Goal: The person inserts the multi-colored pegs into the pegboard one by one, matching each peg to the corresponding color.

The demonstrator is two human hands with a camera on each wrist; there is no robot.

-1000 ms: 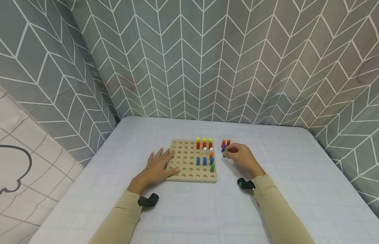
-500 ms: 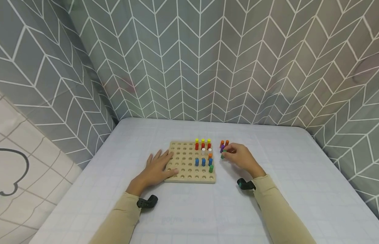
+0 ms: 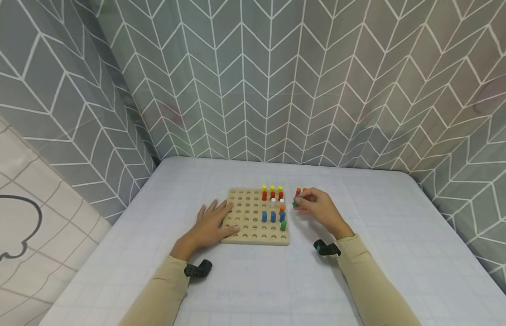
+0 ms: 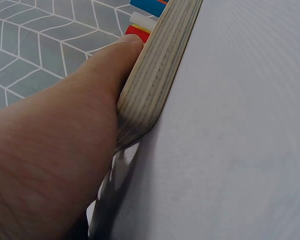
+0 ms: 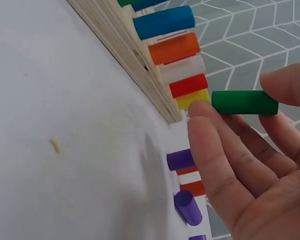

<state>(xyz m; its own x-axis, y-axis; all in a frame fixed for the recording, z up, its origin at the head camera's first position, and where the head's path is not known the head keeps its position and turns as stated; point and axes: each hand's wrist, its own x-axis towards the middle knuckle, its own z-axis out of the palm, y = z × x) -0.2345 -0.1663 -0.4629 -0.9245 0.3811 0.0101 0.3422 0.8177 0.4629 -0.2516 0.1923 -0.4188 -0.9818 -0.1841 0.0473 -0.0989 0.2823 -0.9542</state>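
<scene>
A wooden pegboard [image 3: 246,239] lies on the table with pegs standing along its right side. My left hand [image 3: 212,224] rests spread on its left edge; in the left wrist view the thumb [image 4: 125,50] reaches over the thick side. Just right of the board, my right hand [image 3: 322,210] pinches a green peg [image 5: 244,102] between thumb and fingertips, held clear of the table. Behind those fingers stand orange pegs [image 3: 298,191]. Purple pegs [image 5: 188,207] show in the right wrist view, hidden by the hand in the head view.
On the board stand yellow pegs [image 3: 272,187], red pegs [image 3: 264,196], white pegs [image 3: 273,202], an orange peg [image 3: 282,208], blue pegs [image 3: 273,217] and a green peg [image 3: 283,225]. Vacant holes fill its left part. A patterned curtain [image 3: 269,90] hangs behind the table.
The green peg in my right hand has shifted slightly left and tipped from near upright towards lying flat. My left hand stays on the board.
</scene>
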